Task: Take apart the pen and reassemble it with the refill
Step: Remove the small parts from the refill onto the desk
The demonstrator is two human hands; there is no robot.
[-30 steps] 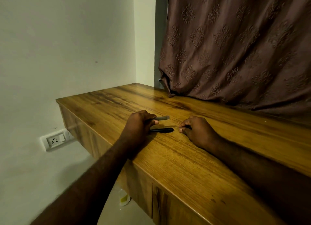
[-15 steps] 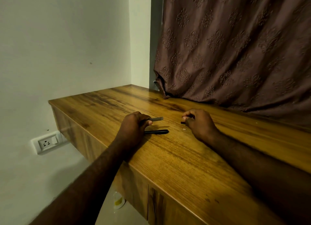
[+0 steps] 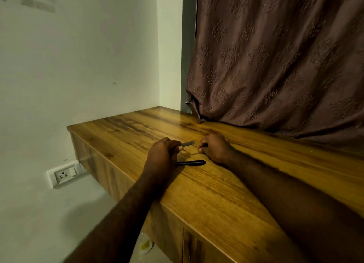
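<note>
Pen barrel (image 3: 190, 163) on desk (image 3: 226, 193); left hand (image 3: 164, 151) pinching grey tube (image 3: 188, 143); right hand (image 3: 215, 150) curled, contents unclear.

No text, label, brand, number or sign can be read anywhere in the view.
</note>
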